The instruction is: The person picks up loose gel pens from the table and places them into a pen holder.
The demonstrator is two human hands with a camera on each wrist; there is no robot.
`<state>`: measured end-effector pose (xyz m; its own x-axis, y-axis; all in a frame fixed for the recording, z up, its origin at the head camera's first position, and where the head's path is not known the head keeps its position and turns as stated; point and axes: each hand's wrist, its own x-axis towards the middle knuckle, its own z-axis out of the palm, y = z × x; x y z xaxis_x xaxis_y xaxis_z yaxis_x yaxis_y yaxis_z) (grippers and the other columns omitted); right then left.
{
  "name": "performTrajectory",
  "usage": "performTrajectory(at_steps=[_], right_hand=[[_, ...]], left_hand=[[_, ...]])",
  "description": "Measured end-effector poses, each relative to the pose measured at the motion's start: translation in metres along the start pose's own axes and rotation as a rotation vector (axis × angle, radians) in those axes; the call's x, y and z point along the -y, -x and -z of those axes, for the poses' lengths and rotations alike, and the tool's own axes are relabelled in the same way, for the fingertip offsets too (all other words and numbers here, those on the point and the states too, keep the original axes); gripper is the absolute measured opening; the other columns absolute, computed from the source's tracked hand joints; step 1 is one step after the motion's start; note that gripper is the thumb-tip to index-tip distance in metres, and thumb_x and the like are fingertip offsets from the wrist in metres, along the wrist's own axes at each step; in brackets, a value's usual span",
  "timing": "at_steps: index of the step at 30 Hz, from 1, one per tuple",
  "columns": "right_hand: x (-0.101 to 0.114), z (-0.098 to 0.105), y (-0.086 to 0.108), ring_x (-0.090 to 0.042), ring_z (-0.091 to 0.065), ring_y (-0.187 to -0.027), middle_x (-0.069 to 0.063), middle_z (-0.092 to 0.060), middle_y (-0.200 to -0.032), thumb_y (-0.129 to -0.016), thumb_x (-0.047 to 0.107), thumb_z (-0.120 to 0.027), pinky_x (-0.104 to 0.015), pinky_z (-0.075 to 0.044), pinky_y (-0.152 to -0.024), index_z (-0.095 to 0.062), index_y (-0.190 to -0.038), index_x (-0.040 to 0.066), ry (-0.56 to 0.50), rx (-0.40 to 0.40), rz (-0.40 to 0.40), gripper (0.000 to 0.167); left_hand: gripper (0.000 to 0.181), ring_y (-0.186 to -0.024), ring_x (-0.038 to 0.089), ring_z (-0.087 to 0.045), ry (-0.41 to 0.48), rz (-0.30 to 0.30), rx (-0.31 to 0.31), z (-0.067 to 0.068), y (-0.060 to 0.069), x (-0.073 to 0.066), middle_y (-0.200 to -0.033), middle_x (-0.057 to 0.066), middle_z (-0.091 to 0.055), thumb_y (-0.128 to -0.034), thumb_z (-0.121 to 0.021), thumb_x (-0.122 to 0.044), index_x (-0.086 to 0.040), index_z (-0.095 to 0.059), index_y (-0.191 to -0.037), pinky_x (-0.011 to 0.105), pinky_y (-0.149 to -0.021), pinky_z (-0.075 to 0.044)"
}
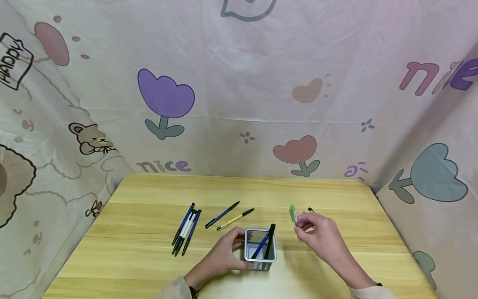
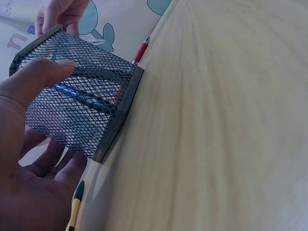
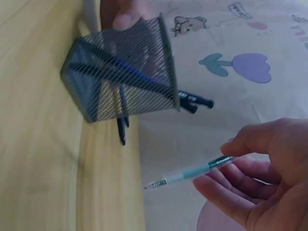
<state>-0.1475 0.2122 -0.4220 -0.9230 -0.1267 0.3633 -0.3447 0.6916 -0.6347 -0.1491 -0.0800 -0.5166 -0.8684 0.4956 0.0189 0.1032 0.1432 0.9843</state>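
Note:
My left hand (image 1: 223, 254) grips a square metal mesh pen holder (image 1: 266, 265), thumb on its near side and fingers on the far side. A blue pen (image 1: 261, 246) and a black pen (image 1: 271, 234) lean inside the holder. To the right of it, my right hand (image 1: 323, 233) pinches a green pen (image 1: 292, 212) between thumb and fingers, above the table and apart from the holder. The right wrist view shows the green pen (image 3: 190, 173) tilted, its writing tip free and its other end in the fingers.
On the wooden table (image 1: 142, 195), a blue pen (image 1: 223, 214) and a yellow pen (image 1: 236, 219) lie behind the holder. Several blue and white pens (image 1: 183, 232) lie together at the left. A red pen (image 2: 141, 50) lies beyond the holder. Patterned cloth (image 1: 239, 83) surrounds the table.

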Motion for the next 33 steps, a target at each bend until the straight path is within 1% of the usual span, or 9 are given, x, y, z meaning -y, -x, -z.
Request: performTrajectory(at_steps=[6,9,12,16,22,25,30,33], right_hand=[[0.012,0.006,0.001,0.001,-0.068,-0.079,-0.002,-0.073,-0.086,-0.081,-0.008,-0.079,-0.014,-0.063,-0.067,-0.076,-0.095,0.005,-0.139,0.040,-0.045,0.019],[0.017,0.009,0.002,-0.002,-0.068,-0.083,0.000,-0.072,-0.088,-0.083,-0.006,-0.079,-0.015,-0.063,-0.070,-0.075,-0.097,0.006,-0.178,0.053,-0.081,0.020],[0.020,0.011,0.002,-0.007,-0.070,-0.085,-0.001,-0.071,-0.091,-0.084,-0.004,-0.080,-0.015,-0.064,-0.072,-0.074,-0.099,0.005,-0.220,0.062,-0.105,0.018],[0.024,0.013,0.004,-0.008,-0.071,-0.088,-0.006,-0.073,-0.096,-0.086,-0.001,-0.080,-0.017,-0.064,-0.074,-0.073,-0.100,0.003,-0.294,0.063,-0.111,0.017],[0.030,0.009,0.008,-0.004,-0.070,-0.090,-0.013,-0.071,-0.100,-0.088,0.001,-0.079,-0.020,-0.066,-0.077,-0.073,-0.101,0.002,-0.418,0.074,-0.092,0.014],[0.032,0.005,0.009,-0.004,-0.071,-0.090,-0.011,-0.071,-0.100,-0.089,0.004,-0.078,-0.021,-0.066,-0.077,-0.073,-0.102,0.003,-0.446,0.089,-0.083,0.014],[0.032,-0.002,0.009,-0.005,-0.073,-0.090,-0.008,-0.072,-0.098,-0.089,0.005,-0.079,-0.023,-0.066,-0.076,-0.073,-0.100,0.006,-0.464,0.103,-0.090,0.013],[0.031,-0.005,0.008,-0.004,-0.073,-0.090,-0.010,-0.071,-0.099,-0.088,0.005,-0.079,-0.024,-0.066,-0.077,-0.072,-0.100,0.006,-0.468,0.113,-0.089,0.014]], left_hand=[[0.074,-0.133,0.036,-0.059,0.007,0.003,0.004,0.000,-0.001,0.000,-0.142,0.018,-0.057,-0.0700,-0.093,-0.007,-0.001,-0.053,-0.132,0.028,-0.116,-0.049],[0.074,-0.133,0.036,-0.059,0.006,0.002,0.004,0.000,-0.001,0.000,-0.141,0.018,-0.057,-0.0697,-0.093,-0.007,-0.001,-0.053,-0.132,0.027,-0.116,-0.049],[0.074,-0.133,0.036,-0.059,0.005,0.004,0.003,0.000,-0.001,0.000,-0.141,0.018,-0.057,-0.0695,-0.093,-0.008,-0.001,-0.053,-0.131,0.028,-0.116,-0.049],[0.073,-0.134,0.037,-0.059,0.000,0.012,0.003,0.000,-0.001,0.001,-0.140,0.017,-0.057,-0.0697,-0.093,-0.009,-0.002,-0.053,-0.131,0.029,-0.116,-0.050],[0.074,-0.134,0.038,-0.059,0.014,0.023,0.009,0.000,-0.001,0.002,-0.141,0.018,-0.056,-0.0699,-0.093,-0.009,-0.002,-0.052,-0.131,0.028,-0.114,-0.052],[0.074,-0.134,0.037,-0.059,0.007,0.018,0.008,0.000,-0.002,0.002,-0.141,0.017,-0.057,-0.0699,-0.093,-0.010,-0.003,-0.053,-0.131,0.029,-0.115,-0.051],[0.074,-0.134,0.036,-0.059,-0.002,0.001,0.006,0.000,-0.001,0.001,-0.141,0.018,-0.057,-0.0694,-0.093,-0.009,-0.002,-0.053,-0.131,0.030,-0.117,-0.049],[0.074,-0.133,0.036,-0.059,-0.010,-0.002,0.001,0.000,-0.001,0.001,-0.141,0.018,-0.057,-0.0685,-0.093,-0.009,-0.001,-0.053,-0.131,0.029,-0.117,-0.049]])
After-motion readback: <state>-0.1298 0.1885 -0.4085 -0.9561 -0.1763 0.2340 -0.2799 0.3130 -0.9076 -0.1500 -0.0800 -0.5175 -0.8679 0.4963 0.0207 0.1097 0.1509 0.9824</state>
